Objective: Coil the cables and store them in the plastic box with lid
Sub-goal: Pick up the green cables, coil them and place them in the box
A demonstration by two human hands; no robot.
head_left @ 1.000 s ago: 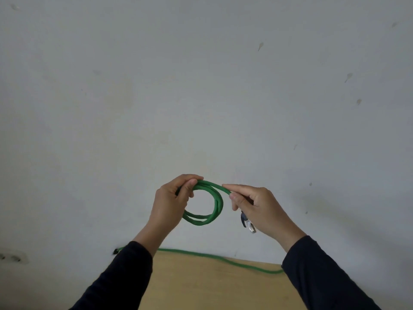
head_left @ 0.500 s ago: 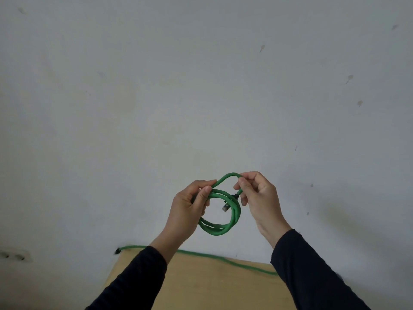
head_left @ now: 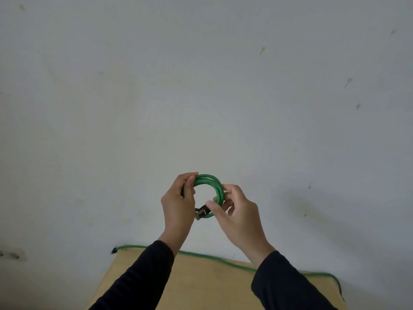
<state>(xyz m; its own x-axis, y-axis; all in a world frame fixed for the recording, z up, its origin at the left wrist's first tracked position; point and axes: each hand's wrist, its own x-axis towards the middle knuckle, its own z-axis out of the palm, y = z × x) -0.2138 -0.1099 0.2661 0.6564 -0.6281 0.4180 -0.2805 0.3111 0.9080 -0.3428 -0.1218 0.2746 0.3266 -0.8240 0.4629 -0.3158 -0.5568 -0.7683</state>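
Both grips close on the coil, raised before the wall: left hand pinches its top, right hand its side by the plug. Coiling looks nearly finished; next, securing the end. Below the grips, another cable lies on the table. No box shows.

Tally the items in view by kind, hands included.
Green cables: 2, one coiled cable held in both hands, one loose cable along the table's far edge
Hands: 2, left hand, right hand
Wooden table: 1
Wall socket: 1
Plastic box: 0 in view
Total: 6
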